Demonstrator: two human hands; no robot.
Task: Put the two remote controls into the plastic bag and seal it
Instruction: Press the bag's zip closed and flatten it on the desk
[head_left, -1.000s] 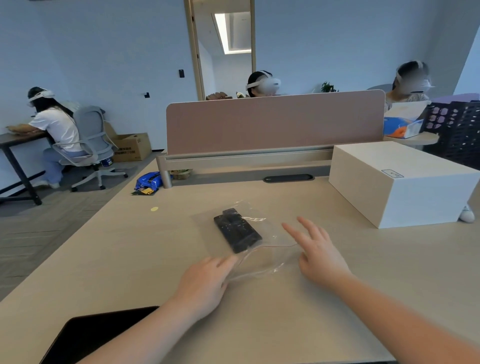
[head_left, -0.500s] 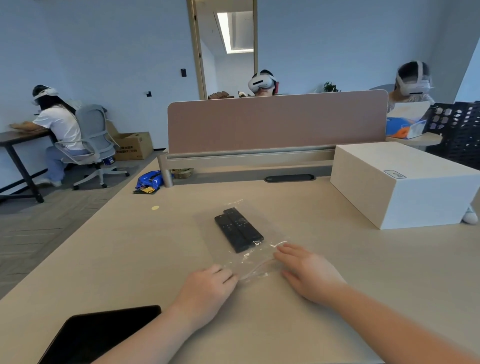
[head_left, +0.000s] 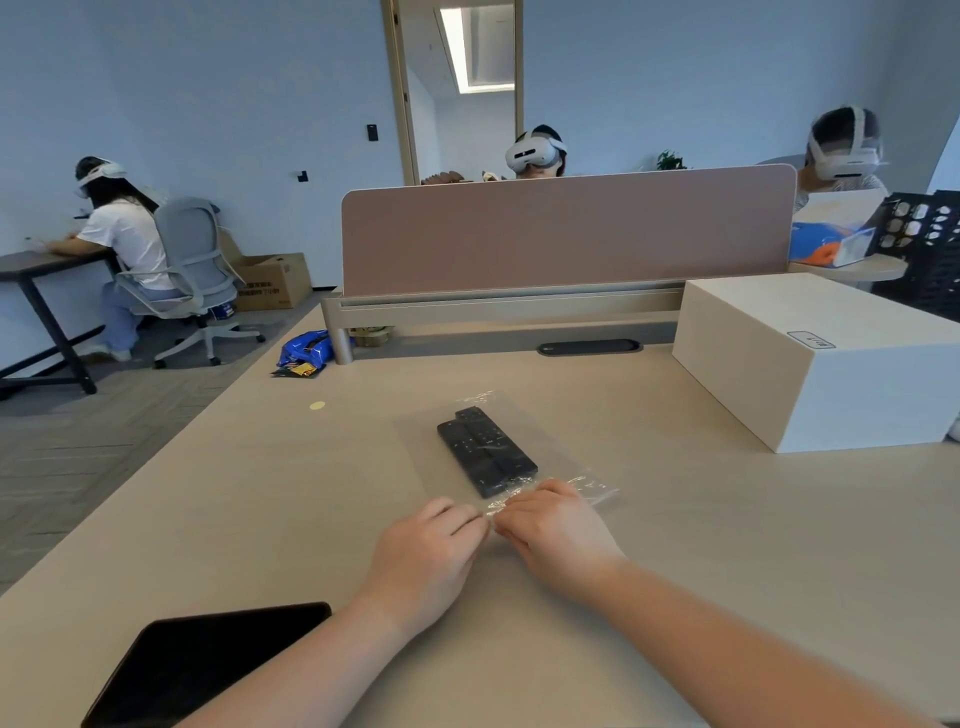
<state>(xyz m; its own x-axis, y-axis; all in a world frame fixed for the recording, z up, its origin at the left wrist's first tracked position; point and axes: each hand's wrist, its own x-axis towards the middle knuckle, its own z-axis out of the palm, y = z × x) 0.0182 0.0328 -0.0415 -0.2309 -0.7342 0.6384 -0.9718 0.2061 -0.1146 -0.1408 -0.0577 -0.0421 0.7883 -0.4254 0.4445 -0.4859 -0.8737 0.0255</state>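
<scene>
Two black remote controls (head_left: 485, 449) lie side by side inside a clear plastic bag (head_left: 558, 452) flat on the wooden desk. The bag's near edge, crinkled, points toward me. My left hand (head_left: 431, 558) and my right hand (head_left: 556, 530) meet at that near edge, fingertips almost touching, pinching the plastic between them. The part of the edge under my fingers is hidden.
A large white box (head_left: 821, 358) stands at the right. A black tablet (head_left: 208, 665) lies at the near left corner. A pink divider panel (head_left: 566, 234) closes the desk's far side. A blue snack packet (head_left: 304, 353) lies at the far left edge. Other people sit beyond.
My right hand slid left along the bag's near edge and now meets my left hand. The bag and remotes lie flatter than a second ago.
</scene>
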